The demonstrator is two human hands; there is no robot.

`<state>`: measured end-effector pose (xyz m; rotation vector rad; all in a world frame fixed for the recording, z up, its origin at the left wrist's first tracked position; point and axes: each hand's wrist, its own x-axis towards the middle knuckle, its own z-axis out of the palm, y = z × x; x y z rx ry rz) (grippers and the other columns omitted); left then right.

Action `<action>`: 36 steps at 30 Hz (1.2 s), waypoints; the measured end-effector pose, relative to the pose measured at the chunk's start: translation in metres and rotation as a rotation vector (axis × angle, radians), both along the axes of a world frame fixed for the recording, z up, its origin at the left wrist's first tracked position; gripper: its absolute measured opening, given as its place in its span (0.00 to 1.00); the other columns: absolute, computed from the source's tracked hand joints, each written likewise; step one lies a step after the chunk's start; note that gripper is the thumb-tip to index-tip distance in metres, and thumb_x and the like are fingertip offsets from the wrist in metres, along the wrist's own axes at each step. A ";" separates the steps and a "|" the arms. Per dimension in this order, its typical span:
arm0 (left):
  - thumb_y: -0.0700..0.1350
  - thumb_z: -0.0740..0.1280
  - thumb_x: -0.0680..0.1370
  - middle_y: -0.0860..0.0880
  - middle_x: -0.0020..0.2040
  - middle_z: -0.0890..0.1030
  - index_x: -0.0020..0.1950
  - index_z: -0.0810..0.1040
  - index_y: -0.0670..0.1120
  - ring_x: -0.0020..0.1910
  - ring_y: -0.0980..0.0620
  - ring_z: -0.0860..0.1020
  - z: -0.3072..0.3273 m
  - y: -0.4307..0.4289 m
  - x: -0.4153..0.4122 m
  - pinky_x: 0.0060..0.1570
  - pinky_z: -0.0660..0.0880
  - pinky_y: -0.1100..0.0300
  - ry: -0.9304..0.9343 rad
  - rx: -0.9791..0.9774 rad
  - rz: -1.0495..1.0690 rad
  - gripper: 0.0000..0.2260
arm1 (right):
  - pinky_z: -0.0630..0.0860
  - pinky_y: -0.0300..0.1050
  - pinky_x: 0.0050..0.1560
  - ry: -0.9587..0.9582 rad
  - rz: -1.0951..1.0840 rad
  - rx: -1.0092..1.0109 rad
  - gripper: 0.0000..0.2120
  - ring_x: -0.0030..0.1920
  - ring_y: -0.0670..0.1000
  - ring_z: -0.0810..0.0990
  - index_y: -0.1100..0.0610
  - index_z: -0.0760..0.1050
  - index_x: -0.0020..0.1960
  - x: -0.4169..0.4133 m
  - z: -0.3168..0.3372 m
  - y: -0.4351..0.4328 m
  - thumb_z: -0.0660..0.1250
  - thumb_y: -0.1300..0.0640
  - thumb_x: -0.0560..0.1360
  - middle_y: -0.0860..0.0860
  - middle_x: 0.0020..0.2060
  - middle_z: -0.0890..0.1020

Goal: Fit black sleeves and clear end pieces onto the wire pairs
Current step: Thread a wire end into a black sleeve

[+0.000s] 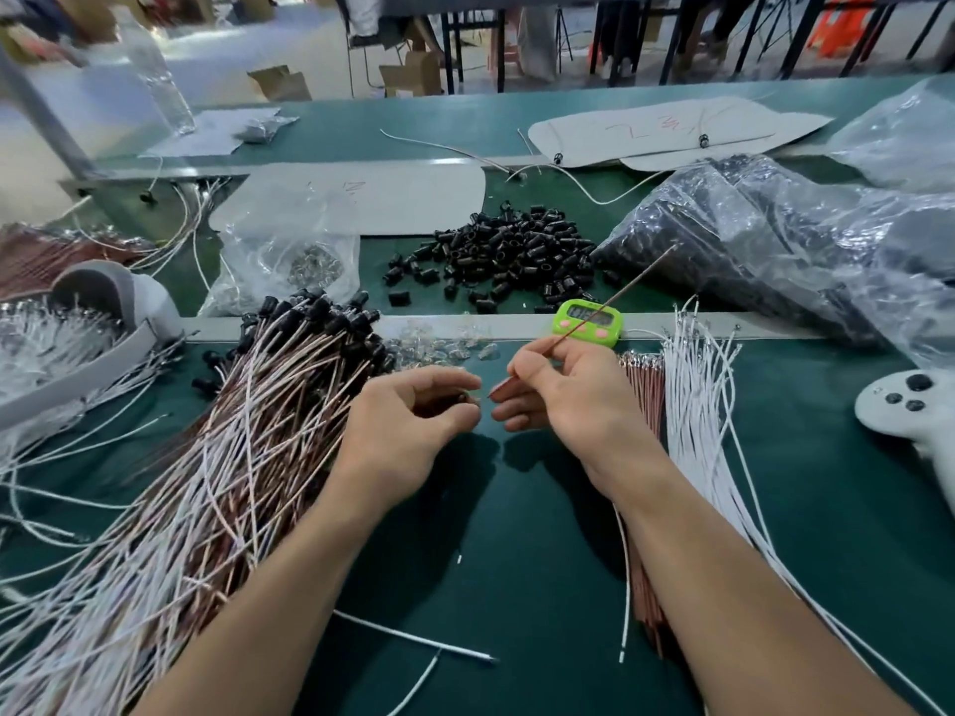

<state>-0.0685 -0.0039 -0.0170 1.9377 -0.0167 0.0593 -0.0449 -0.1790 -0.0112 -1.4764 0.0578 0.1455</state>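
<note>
My right hand pinches a thin red wire that slants up and away to the right, its near tip pointing at my left hand. My left hand curls its fingers round a small dark piece with a clear end, mostly hidden by the fingers. Loose black sleeves lie in a heap behind the hands. Clear end pieces are scattered just beyond my left hand. A big fan of finished red and white wire pairs with black ends lies to the left.
Bundles of bare red wires and white wires lie to the right. A green timer, plastic bags of parts, a white game controller and a grey-white bin ring the green mat.
</note>
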 end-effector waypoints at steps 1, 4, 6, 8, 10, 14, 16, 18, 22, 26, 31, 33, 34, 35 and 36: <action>0.40 0.77 0.72 0.55 0.40 0.87 0.43 0.87 0.57 0.40 0.59 0.84 -0.002 0.000 -0.001 0.46 0.78 0.65 -0.004 0.019 -0.005 0.11 | 0.81 0.44 0.31 -0.006 0.007 -0.008 0.07 0.31 0.56 0.86 0.62 0.75 0.47 0.000 -0.001 0.000 0.63 0.63 0.84 0.58 0.34 0.86; 0.46 0.75 0.71 0.56 0.37 0.86 0.43 0.85 0.57 0.36 0.60 0.81 -0.004 -0.003 -0.003 0.43 0.77 0.65 -0.022 0.101 -0.013 0.06 | 0.82 0.43 0.32 -0.019 0.041 0.008 0.07 0.32 0.55 0.86 0.60 0.76 0.45 -0.002 -0.003 0.000 0.67 0.66 0.81 0.58 0.34 0.86; 0.42 0.75 0.74 0.56 0.37 0.85 0.44 0.84 0.57 0.35 0.60 0.79 -0.005 -0.002 -0.002 0.41 0.76 0.64 -0.036 0.114 -0.012 0.08 | 0.82 0.43 0.35 -0.030 0.090 0.021 0.08 0.35 0.55 0.87 0.58 0.78 0.44 -0.003 -0.002 0.000 0.72 0.69 0.76 0.58 0.35 0.86; 0.39 0.75 0.75 0.53 0.38 0.85 0.44 0.84 0.56 0.36 0.59 0.79 -0.003 -0.002 -0.001 0.43 0.77 0.59 -0.030 0.110 -0.009 0.10 | 0.81 0.41 0.36 -0.045 0.106 0.008 0.11 0.35 0.53 0.87 0.56 0.79 0.43 -0.004 -0.002 0.000 0.74 0.71 0.72 0.57 0.34 0.86; 0.38 0.76 0.75 0.53 0.39 0.87 0.44 0.85 0.54 0.38 0.58 0.81 -0.001 -0.003 -0.001 0.45 0.78 0.59 -0.013 0.066 -0.018 0.09 | 0.80 0.41 0.35 -0.049 0.077 -0.002 0.12 0.34 0.52 0.86 0.55 0.80 0.41 -0.004 -0.002 0.000 0.73 0.72 0.73 0.56 0.33 0.86; 0.37 0.77 0.73 0.56 0.43 0.88 0.49 0.79 0.58 0.42 0.57 0.85 0.000 -0.007 -0.004 0.49 0.80 0.56 0.001 -0.011 0.016 0.16 | 0.80 0.41 0.34 -0.036 -0.023 0.054 0.10 0.33 0.52 0.85 0.58 0.79 0.43 0.000 -0.002 -0.002 0.69 0.71 0.77 0.56 0.34 0.86; 0.36 0.76 0.73 0.56 0.44 0.88 0.48 0.75 0.60 0.44 0.56 0.86 -0.001 -0.007 -0.004 0.52 0.81 0.51 -0.009 -0.001 0.035 0.20 | 0.80 0.40 0.34 -0.024 -0.036 0.095 0.10 0.33 0.52 0.85 0.59 0.78 0.44 0.000 -0.002 -0.002 0.67 0.72 0.78 0.56 0.35 0.86; 0.33 0.74 0.74 0.56 0.46 0.88 0.47 0.74 0.58 0.47 0.55 0.86 -0.003 -0.008 -0.004 0.55 0.81 0.50 -0.013 -0.004 0.034 0.20 | 0.80 0.40 0.34 -0.021 -0.027 0.106 0.10 0.33 0.52 0.85 0.59 0.77 0.44 -0.001 -0.001 -0.002 0.67 0.72 0.78 0.57 0.35 0.86; 0.38 0.74 0.76 0.57 0.45 0.87 0.49 0.74 0.55 0.43 0.59 0.84 -0.004 -0.012 -0.006 0.48 0.77 0.59 -0.037 0.002 0.046 0.14 | 0.80 0.40 0.33 -0.021 0.000 0.100 0.09 0.32 0.52 0.84 0.61 0.76 0.45 -0.004 0.003 -0.001 0.67 0.73 0.78 0.58 0.34 0.86; 0.43 0.75 0.76 0.55 0.43 0.87 0.47 0.76 0.55 0.39 0.59 0.82 -0.004 -0.013 -0.007 0.42 0.73 0.62 -0.060 0.032 0.087 0.10 | 0.80 0.40 0.33 0.004 0.034 0.092 0.10 0.32 0.52 0.84 0.60 0.76 0.44 -0.006 0.006 -0.002 0.66 0.73 0.78 0.58 0.36 0.86; 0.48 0.79 0.72 0.62 0.40 0.84 0.44 0.83 0.58 0.38 0.63 0.78 -0.001 -0.009 -0.007 0.44 0.74 0.61 -0.100 0.133 0.099 0.08 | 0.80 0.40 0.33 0.006 0.024 0.122 0.11 0.33 0.52 0.84 0.60 0.76 0.44 -0.007 0.008 -0.005 0.64 0.74 0.79 0.57 0.37 0.86; 0.50 0.80 0.70 0.63 0.38 0.83 0.43 0.83 0.61 0.37 0.61 0.76 -0.002 -0.008 -0.007 0.42 0.74 0.60 -0.105 0.152 0.123 0.08 | 0.79 0.40 0.33 0.005 0.020 0.138 0.11 0.32 0.52 0.84 0.60 0.75 0.44 -0.007 0.010 -0.007 0.64 0.74 0.79 0.57 0.36 0.86; 0.50 0.80 0.70 0.63 0.38 0.83 0.43 0.84 0.61 0.36 0.61 0.76 -0.003 -0.008 -0.007 0.41 0.74 0.60 -0.102 0.145 0.128 0.08 | 0.79 0.40 0.32 0.003 0.020 0.140 0.11 0.32 0.52 0.84 0.60 0.75 0.44 -0.007 0.010 -0.007 0.64 0.74 0.79 0.57 0.36 0.86; 0.50 0.80 0.70 0.63 0.38 0.83 0.43 0.84 0.61 0.35 0.62 0.76 -0.003 -0.008 -0.007 0.41 0.73 0.61 -0.099 0.133 0.129 0.08 | 0.79 0.40 0.32 0.000 0.022 0.138 0.11 0.32 0.51 0.84 0.60 0.75 0.44 -0.007 0.011 -0.007 0.64 0.74 0.79 0.57 0.35 0.86; 0.50 0.80 0.70 0.62 0.38 0.83 0.43 0.84 0.61 0.35 0.62 0.77 -0.004 -0.009 -0.007 0.41 0.74 0.60 -0.096 0.122 0.129 0.08 | 0.79 0.40 0.32 -0.003 0.025 0.132 0.11 0.31 0.52 0.84 0.60 0.75 0.44 -0.007 0.011 -0.007 0.64 0.74 0.78 0.57 0.35 0.85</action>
